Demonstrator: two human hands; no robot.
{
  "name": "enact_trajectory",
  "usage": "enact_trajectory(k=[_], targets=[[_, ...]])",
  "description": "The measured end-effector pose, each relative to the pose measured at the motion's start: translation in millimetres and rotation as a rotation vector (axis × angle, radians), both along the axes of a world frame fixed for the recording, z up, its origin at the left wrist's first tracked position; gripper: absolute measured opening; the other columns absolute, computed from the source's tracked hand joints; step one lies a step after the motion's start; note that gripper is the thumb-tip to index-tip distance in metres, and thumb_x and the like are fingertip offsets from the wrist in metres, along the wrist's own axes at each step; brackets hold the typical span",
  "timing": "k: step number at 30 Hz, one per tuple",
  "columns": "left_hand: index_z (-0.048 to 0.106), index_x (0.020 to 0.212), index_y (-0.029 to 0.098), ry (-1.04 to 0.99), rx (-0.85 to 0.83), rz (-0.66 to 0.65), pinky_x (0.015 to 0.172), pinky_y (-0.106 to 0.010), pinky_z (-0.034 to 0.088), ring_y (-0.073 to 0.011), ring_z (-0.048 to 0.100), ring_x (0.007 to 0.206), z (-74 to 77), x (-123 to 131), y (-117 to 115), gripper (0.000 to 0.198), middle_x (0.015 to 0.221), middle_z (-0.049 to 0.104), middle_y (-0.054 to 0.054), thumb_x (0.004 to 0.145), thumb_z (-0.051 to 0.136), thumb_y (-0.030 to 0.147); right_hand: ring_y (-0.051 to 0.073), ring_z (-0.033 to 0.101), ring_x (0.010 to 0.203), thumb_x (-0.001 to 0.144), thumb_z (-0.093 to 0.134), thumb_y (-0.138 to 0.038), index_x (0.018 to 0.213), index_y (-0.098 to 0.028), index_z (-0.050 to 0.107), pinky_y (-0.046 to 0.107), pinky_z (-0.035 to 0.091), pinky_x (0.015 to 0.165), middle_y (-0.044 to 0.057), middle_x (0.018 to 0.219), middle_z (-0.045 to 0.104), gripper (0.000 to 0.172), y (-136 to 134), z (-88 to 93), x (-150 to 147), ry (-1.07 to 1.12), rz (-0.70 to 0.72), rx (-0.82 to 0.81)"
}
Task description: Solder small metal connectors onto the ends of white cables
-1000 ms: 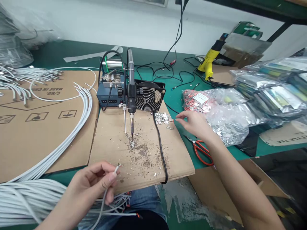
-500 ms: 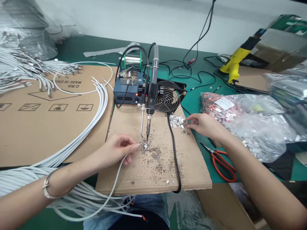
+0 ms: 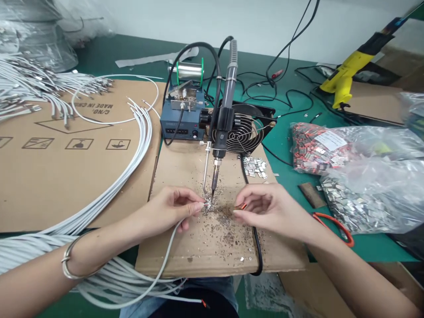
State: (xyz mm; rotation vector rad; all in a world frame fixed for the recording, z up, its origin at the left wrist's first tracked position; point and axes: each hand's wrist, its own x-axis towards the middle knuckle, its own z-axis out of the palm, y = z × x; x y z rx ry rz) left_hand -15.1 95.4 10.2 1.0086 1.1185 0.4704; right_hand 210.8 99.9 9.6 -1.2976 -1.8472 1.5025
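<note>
Just left of the soldering iron [image 3: 221, 137], the left hand [image 3: 175, 207] pinches a white cable [image 3: 167, 251] near its end, best held steady, skin clear of the iron, while to the iron's right the right hand [image 3: 268, 205] pinches an orange-marked piece [image 3: 241, 206].

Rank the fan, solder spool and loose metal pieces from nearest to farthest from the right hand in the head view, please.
1. Loose metal pieces, on the cardboard just beyond the right hand.
2. Fan, behind the pieces.
3. Solder spool, back left.

Near the back edge of the bench [image 3: 99, 54], a pale strip [image 3: 142, 61] and a yellow heat gun [image 3: 351, 70] are laid
</note>
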Motion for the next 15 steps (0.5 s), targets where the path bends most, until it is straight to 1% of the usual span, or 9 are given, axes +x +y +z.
enact_trajectory(k=[2, 4, 7, 11, 13, 15], targets=[[0.060, 0.069, 0.012, 0.017, -0.019, -0.014, 0.039, -0.018, 0.037, -0.0061, 0.048, 0.040, 0.5, 0, 1, 0.014, 0.054, 0.052, 0.006, 0.071, 0.063, 0.026, 0.010, 0.060, 0.056, 0.070, 0.067, -0.021, 0.072, -0.016, 0.061, 0.019, 0.048, 0.050, 0.001, 0.062, 0.063, 0.009, -1, -6.1, -12, 0.032, 0.002, -0.123], [0.062, 0.072, 0.012, 0.039, -0.047, -0.023, 0.040, -0.019, 0.037, -0.0068, 0.046, 0.040, 0.6, 1, 2, 0.015, 0.049, 0.051, 0.007, 0.071, 0.064, 0.027, 0.009, 0.061, 0.057, 0.073, 0.065, -0.020, 0.077, -0.014, 0.063, 0.020, 0.051, 0.053, 0.001, 0.064, 0.064, 0.008, 0, -11.1, -19, 0.086, -0.005, -0.252], [0.064, 0.078, 0.011, 0.073, -0.082, -0.025, 0.040, -0.019, 0.037, -0.0077, 0.045, 0.039, 0.8, 1, 3, 0.015, 0.042, 0.050, 0.007, 0.072, 0.063, 0.026, 0.009, 0.065, 0.060, 0.076, 0.064, -0.021, 0.086, -0.012, 0.065, 0.021, 0.056, 0.059, 0.003, 0.070, 0.066, 0.014, 2, -15.4, -25, 0.190, -0.021, -0.418], [0.063, 0.078, 0.011, 0.076, -0.108, 0.011, 0.039, -0.018, 0.037, -0.0071, 0.046, 0.038, 1.8, 3, 4, 0.014, 0.041, 0.053, 0.007, 0.071, 0.063, 0.023, 0.010, 0.068, 0.062, 0.072, 0.070, -0.023, 0.089, -0.012, 0.066, 0.021, 0.058, 0.061, 0.003, 0.075, 0.069, 0.021, 4, -17.9, -29, 0.340, -0.105, -0.551], [0.062, 0.077, 0.011, 0.062, -0.122, 0.030, 0.039, -0.017, 0.037, -0.0069, 0.047, 0.038, 2.1, 4, 4, 0.014, 0.041, 0.053, 0.007, 0.070, 0.064, 0.023, 0.010, 0.069, 0.060, 0.069, 0.073, -0.026, 0.089, -0.012, 0.066, 0.020, 0.059, 0.059, 0.003, 0.075, 0.070, 0.025, 5, -19.2, -30, 0.402, -0.161, -0.592], [0.062, 0.076, 0.011, 0.057, -0.135, 0.036, 0.038, -0.017, 0.037, -0.0065, 0.047, 0.038, 2.5, 4, 4, 0.013, 0.041, 0.053, 0.008, 0.069, 0.064, 0.022, 0.010, 0.068, 0.058, 0.068, 0.074, -0.028, 0.084, -0.012, 0.065, 0.019, 0.058, 0.056, 0.003, 0.072, 0.070, 0.024, 4, -20.4, -32, 0.435, -0.204, -0.604]])
